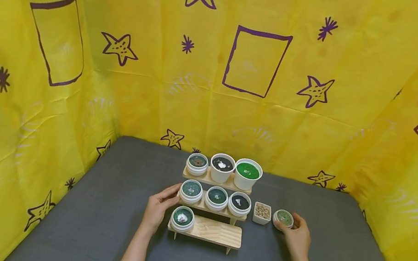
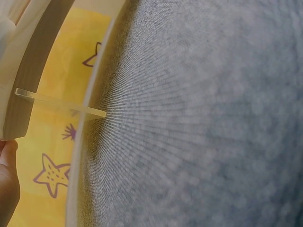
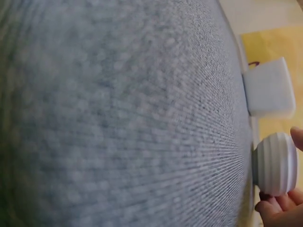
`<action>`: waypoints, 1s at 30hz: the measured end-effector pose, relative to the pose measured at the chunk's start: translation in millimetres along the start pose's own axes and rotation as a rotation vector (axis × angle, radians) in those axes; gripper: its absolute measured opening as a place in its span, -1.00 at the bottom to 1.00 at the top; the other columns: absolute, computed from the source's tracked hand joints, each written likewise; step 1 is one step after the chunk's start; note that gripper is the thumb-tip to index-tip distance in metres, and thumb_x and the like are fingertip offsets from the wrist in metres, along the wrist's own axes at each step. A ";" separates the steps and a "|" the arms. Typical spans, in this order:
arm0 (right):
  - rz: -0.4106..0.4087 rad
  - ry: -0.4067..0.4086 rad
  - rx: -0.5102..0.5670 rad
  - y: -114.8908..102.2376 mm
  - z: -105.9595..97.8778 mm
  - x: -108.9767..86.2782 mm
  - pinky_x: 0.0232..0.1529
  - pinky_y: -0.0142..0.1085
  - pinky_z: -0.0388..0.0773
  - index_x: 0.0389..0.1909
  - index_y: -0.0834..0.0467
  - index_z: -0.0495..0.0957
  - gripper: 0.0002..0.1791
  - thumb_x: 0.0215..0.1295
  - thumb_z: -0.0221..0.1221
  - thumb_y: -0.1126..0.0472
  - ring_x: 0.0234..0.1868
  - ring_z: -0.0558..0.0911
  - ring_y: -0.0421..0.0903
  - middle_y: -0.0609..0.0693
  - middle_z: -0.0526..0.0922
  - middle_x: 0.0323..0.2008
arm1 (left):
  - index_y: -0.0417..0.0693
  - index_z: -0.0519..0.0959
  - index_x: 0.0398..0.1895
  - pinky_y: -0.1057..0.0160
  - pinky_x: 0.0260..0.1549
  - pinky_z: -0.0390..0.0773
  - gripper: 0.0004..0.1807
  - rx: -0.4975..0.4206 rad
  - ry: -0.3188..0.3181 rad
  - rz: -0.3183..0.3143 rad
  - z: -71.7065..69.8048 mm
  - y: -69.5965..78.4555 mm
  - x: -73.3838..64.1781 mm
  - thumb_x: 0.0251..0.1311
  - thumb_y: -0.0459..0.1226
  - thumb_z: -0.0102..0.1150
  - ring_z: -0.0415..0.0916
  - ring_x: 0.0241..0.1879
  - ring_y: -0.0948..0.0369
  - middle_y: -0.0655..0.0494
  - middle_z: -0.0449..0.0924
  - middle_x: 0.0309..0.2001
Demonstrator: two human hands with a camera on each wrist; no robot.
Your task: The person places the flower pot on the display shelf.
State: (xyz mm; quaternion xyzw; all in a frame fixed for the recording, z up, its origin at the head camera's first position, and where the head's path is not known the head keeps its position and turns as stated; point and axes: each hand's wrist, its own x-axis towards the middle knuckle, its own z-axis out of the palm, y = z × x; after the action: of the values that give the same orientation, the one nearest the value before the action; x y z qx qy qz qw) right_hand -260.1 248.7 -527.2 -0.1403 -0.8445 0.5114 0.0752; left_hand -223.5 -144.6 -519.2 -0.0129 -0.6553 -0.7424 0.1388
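At the left end of the middle tier of a wooden stand [image 1: 216, 232], my left hand [image 1: 157, 208] rests its fingertips beside a white ribbed pot with dull green filling [image 1: 191, 191]. The left wrist view shows a fingertip [image 2: 8, 153] against the end of the board [image 2: 28, 90]. To the right of the stand, my right hand [image 1: 298, 237] holds a small round white pot with pale green filling [image 1: 284, 218] between thumb and fingers. In the right wrist view this ribbed pot [image 3: 276, 163] stands at the grey tabletop, fingers around its side.
A square white pot of pale grains [image 1: 262, 212] stands between the stand and my right hand. Several filled pots occupy the tiers, including a bright green one [image 1: 247, 174] at the top right and one [image 1: 182, 218] at the lower left. Yellow patterned cloth [image 1: 203, 115] surrounds the grey table [image 1: 130, 172].
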 end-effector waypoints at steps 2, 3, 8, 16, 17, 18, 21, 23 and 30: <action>0.020 -0.016 0.044 3.4 -0.6 1.4 -0.20 -0.75 0.35 0.40 0.39 0.22 -0.11 0.12 0.41 0.17 0.29 0.45 0.21 0.44 0.41 0.30 | -0.44 0.52 0.17 0.60 0.08 0.52 -0.56 -0.002 -0.001 -0.003 0.1 0.3 -0.1 0.21 -0.46 0.21 0.54 0.06 0.58 -0.06 0.63 0.18; 0.027 -0.025 0.065 4.9 -1.1 2.0 -0.27 -0.83 0.28 0.40 0.39 0.22 -0.11 0.12 0.42 0.18 0.29 0.44 0.21 0.45 0.41 0.30 | -0.44 0.52 0.17 0.59 0.08 0.52 -0.56 0.001 -0.003 -0.002 0.3 0.5 -0.2 0.21 -0.46 0.22 0.53 0.06 0.58 -0.07 0.63 0.19; 0.033 -0.043 0.083 8.6 -3.4 4.0 -0.31 -0.87 0.24 0.40 0.38 0.22 -0.12 0.11 0.41 0.22 0.32 0.43 0.21 0.45 0.38 0.33 | -0.43 0.52 0.18 0.59 0.09 0.52 -0.56 0.001 -0.006 -0.012 0.7 1.0 -0.1 0.22 -0.46 0.21 0.53 0.07 0.58 -0.24 0.55 0.24; 0.013 -0.016 0.067 8.3 -3.5 3.6 -0.29 -0.81 0.34 0.34 0.38 0.32 -0.20 0.08 0.42 0.25 -0.21 0.41 -0.58 0.43 0.48 0.25 | -0.41 0.52 0.18 0.60 0.09 0.51 -0.57 -0.011 -0.003 -0.038 0.3 1.1 0.3 0.22 -0.49 0.18 0.52 0.06 0.58 -0.34 0.47 0.27; 0.011 -0.017 0.070 8.6 -3.6 3.6 -0.29 -0.81 0.34 0.34 0.38 0.32 -0.20 0.08 0.41 0.26 -0.25 0.37 -0.63 0.44 0.47 0.25 | -0.41 0.52 0.19 0.60 0.09 0.51 -0.57 -0.009 -0.003 -0.040 0.2 1.2 0.3 0.22 -0.49 0.18 0.52 0.06 0.58 -0.33 0.47 0.27; 0.012 -0.015 0.072 8.7 -3.8 3.7 -0.28 -0.82 0.34 0.33 0.37 0.32 -0.20 0.08 0.41 0.26 -0.28 0.34 -0.67 0.43 0.48 0.25 | -0.41 0.52 0.19 0.60 0.09 0.50 -0.57 -0.007 -0.002 -0.042 0.1 1.3 0.3 0.22 -0.48 0.18 0.52 0.06 0.58 -0.33 0.48 0.27; 0.007 -0.012 0.071 8.8 -3.8 3.2 -0.29 -0.81 0.34 0.33 0.38 0.32 -0.21 0.08 0.41 0.25 -0.29 0.33 -0.69 0.44 0.47 0.25 | -0.39 0.52 0.19 0.60 0.10 0.49 -0.57 -0.001 -0.002 -0.045 0.0 1.6 0.2 0.22 -0.48 0.18 0.51 0.07 0.59 -0.31 0.48 0.28; 0.007 -0.009 0.073 8.5 -3.5 3.0 -0.29 -0.80 0.34 0.33 0.38 0.33 -0.20 0.08 0.42 0.24 -0.29 0.34 -0.68 0.45 0.47 0.25 | -0.39 0.52 0.19 0.61 0.10 0.49 -0.56 0.001 -0.003 -0.046 0.0 1.9 0.1 0.22 -0.48 0.19 0.51 0.07 0.59 -0.31 0.48 0.28; 0.021 0.040 0.076 4.6 -4.1 1.1 -0.33 -0.77 0.36 0.30 0.36 0.37 -0.22 0.08 0.44 0.20 -0.33 0.35 -0.67 0.42 0.51 0.23 | -0.37 0.53 0.19 0.60 0.10 0.49 -0.56 0.013 -0.005 -0.053 -0.4 2.9 0.1 0.22 -0.46 0.20 0.51 0.06 0.59 -0.28 0.50 0.27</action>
State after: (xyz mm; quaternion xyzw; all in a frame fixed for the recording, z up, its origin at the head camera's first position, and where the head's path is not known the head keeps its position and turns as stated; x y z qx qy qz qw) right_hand -259.2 254.5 -529.3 -0.1565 -0.8212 0.5410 0.0920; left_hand -222.9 -145.2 -516.4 0.0034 -0.6605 -0.7416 0.1177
